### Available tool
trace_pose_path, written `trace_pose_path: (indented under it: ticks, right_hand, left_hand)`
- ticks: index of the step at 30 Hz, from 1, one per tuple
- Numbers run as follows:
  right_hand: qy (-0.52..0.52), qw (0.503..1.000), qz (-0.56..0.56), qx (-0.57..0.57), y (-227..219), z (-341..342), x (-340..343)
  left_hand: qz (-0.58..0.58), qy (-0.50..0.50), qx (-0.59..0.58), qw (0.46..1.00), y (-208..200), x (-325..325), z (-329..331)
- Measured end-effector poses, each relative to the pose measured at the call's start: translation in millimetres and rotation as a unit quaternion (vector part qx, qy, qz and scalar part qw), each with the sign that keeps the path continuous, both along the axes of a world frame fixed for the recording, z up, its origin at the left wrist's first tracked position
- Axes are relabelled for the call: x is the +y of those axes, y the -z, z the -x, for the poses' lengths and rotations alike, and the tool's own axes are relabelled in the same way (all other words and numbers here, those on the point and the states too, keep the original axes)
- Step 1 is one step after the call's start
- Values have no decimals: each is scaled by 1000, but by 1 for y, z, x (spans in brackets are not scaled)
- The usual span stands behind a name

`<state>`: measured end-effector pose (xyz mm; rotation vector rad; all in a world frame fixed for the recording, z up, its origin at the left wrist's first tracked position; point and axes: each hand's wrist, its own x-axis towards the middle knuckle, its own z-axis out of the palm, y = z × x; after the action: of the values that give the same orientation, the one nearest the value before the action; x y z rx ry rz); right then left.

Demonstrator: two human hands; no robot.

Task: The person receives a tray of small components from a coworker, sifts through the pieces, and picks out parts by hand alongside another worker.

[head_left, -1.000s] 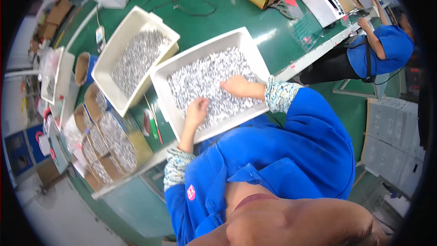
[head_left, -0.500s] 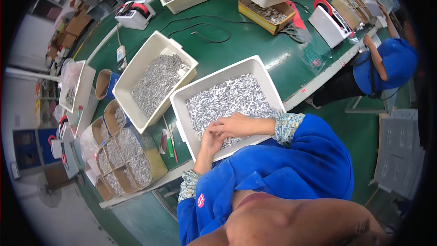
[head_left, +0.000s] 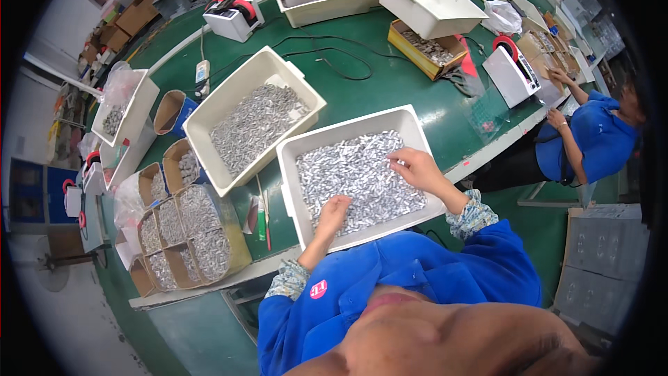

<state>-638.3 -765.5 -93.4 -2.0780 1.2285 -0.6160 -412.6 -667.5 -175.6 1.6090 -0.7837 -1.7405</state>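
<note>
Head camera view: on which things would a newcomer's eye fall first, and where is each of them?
Probably first on the pale tub in the middle, full of small silvery pieces, with the person's left hand and right hand over or among them. Next, perhaps, on the second pale tub to its left, holding similar pieces, on the green table. At the far right, another person in blue also stands out.

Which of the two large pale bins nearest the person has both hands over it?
The right bin, nearer the blue jacket: left hand and right hand are over its silvery pieces. No hand is over the left bin.
</note>
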Motion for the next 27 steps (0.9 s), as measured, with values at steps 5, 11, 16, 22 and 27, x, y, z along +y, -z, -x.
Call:
trace_pose_path:
  ticks: [5, 11, 16, 22, 27]
  right_hand:
    - [81, 990, -7, -113, 16, 62, -75]
    - [291, 876, -40, -382, 13, 153, -267]
    - [360, 787, -157, -476, -17, 202, -373]
    - [455, 793, 167, -369, 93, 176, -368]
    - [359, 736, 32, -573, 59, 196, -335]
  left_hand:
    - [166, 207, -302, 916, -12, 5, 16]
    - [99, 54, -466, 878, -10, 7, 24]
    - [87, -28, -527, 845, -32, 9, 86]
    - [47, -51, -619, 782, -35, -2, 141]
    - [4, -101, -617, 780, -31, -1, 138]
